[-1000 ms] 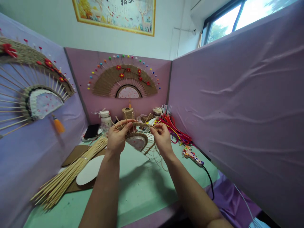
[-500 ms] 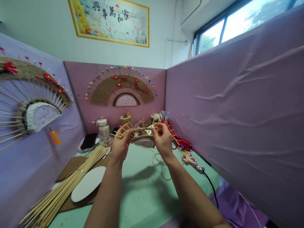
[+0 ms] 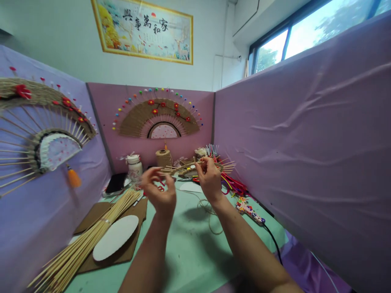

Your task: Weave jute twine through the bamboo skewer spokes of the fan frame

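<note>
My right hand pinches a small fan frame of thin wooden sticks with twine across them, raised above the table. Its stick ends poke out on both sides of the hand. To the left, my left hand is off the frame, fingers curled but apart from the thumb, with nothing visible in it. The left fingertips are slightly blurred and close to the frame's left stick ends. Loose twine trails in loops on the table below the hands.
A bundle of wooden sticks, a white oval card and brown cardboard lie at left. Behind stand a bottle and a twine spool. A corded glue gun and red pipe cleaners lie at right.
My left hand has let go of the fan frame and come down and nearer. The frame, kept in my right hand, has turned so its sticks spread out sideways.
</note>
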The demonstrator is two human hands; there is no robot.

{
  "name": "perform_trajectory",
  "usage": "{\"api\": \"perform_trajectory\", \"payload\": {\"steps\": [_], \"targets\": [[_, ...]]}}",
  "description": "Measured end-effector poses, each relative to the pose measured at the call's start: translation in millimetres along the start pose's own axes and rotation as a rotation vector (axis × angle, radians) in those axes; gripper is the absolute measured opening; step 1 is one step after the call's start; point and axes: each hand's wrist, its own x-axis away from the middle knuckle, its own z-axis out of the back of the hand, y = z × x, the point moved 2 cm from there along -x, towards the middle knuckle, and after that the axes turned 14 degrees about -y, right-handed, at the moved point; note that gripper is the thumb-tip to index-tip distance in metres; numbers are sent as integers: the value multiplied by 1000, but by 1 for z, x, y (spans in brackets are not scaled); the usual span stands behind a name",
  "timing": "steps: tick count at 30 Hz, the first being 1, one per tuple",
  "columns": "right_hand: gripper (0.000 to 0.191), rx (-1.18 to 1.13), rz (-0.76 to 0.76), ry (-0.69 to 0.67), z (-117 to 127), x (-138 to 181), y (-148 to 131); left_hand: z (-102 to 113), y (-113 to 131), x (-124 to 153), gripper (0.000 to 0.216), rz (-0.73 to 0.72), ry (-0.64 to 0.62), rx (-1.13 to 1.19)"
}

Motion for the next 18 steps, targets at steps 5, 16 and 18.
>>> {"api": "perform_trajectory", "payload": {"steps": [5,16,18], "targets": [[19,3,11,-39,-3,7,-7,-31,27,29,39,-170,-375,35],[17,-91,-59,-71,0,10,-13,-23,22,17,62,1,-336,110],[16,-83,-57,-88,3,10,-16,-21,24,15,68,26,-393,111]]}}
